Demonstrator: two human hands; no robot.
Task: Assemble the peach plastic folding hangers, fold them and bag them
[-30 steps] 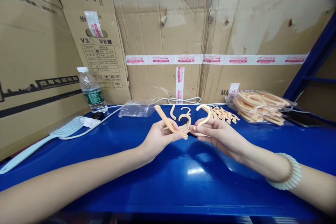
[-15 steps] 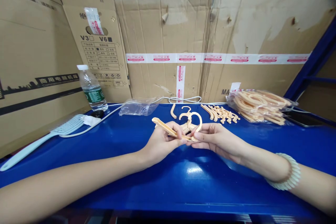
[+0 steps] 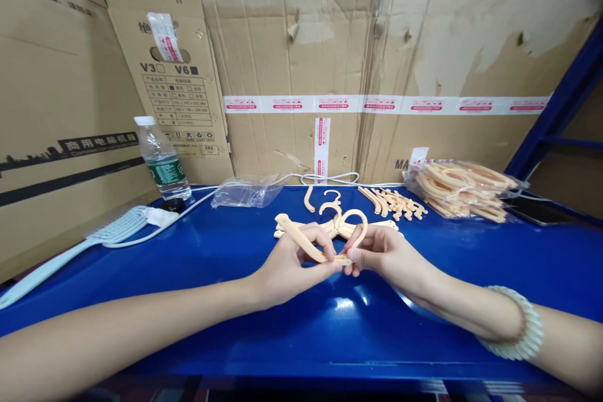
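Note:
Between finger and thumb, my left hand (image 3: 296,260) pinches a peach-coloured hanger arm (image 3: 301,240), its free end pointing up and left. My right hand (image 3: 379,251) grips a matching hanger hook (image 3: 362,221), its curve standing up above the fingers. The lower ends of the two pieces meet between my fingertips; whether they are joined I cannot tell. Just behind my hands lie hangers (image 3: 336,223) with a hook and spread arms, partly covered by my fingers. Farther back are a loose hook (image 3: 333,195) and a single curved arm (image 3: 308,200).
Loose hanger pieces (image 3: 396,202) and a plastic-wrapped stack of peach parts (image 3: 464,188) lie at the back right, near a dark phone (image 3: 539,210). An empty clear bag (image 3: 247,191), water bottle (image 3: 164,163), white cable (image 3: 202,201) and pale blue hairbrush (image 3: 89,242) are leftward. Cardboard (image 3: 292,63) walls the blue table (image 3: 264,339).
The hanger arm has rolled in my left hand, showing its smooth outer side instead of its hollow one. Both hands have come slightly lower, uncovering more of the hangers behind.

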